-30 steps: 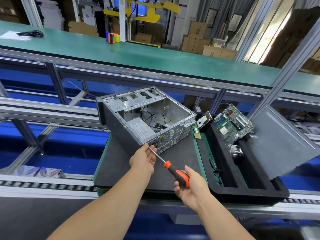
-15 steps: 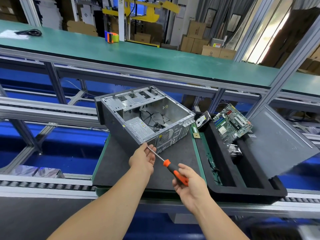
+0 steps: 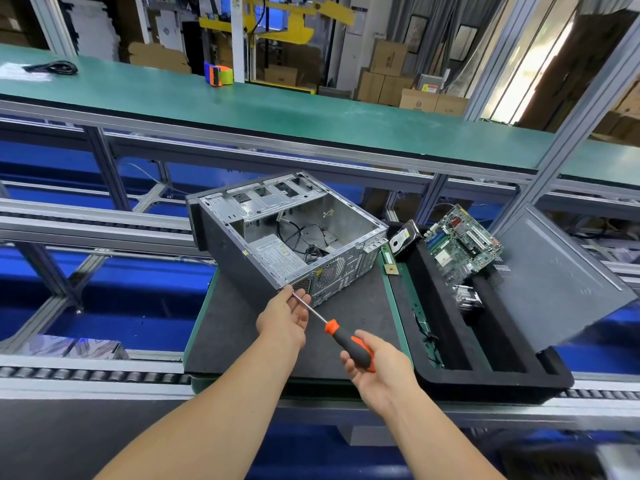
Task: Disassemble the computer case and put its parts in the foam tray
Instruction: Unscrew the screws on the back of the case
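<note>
The open computer case (image 3: 270,237) lies on its side on a dark mat (image 3: 349,317), with a power supply (image 3: 277,256) and loose cables inside. My right hand (image 3: 375,368) grips the orange-and-black handle of a screwdriver (image 3: 349,344). Its tip meets the case's near rear corner. My left hand (image 3: 285,317) pinches the shaft close to the tip. To the right, the black foam tray (image 3: 485,379) holds a motherboard (image 3: 460,245), a hard drive (image 3: 401,240), a heatsink (image 3: 467,299) and a memory stick (image 3: 388,259).
The grey side panel (image 3: 561,271) leans on the tray's far right edge. A roller conveyor (image 3: 86,375) runs along the front. A green shelf (image 3: 277,105) spans the back, with a tape dispenser (image 3: 218,74) and a black cable (image 3: 52,67) on it.
Both hands and the screwdriver stay at the case's near corner. My view has drifted slightly; nothing else has visibly moved.
</note>
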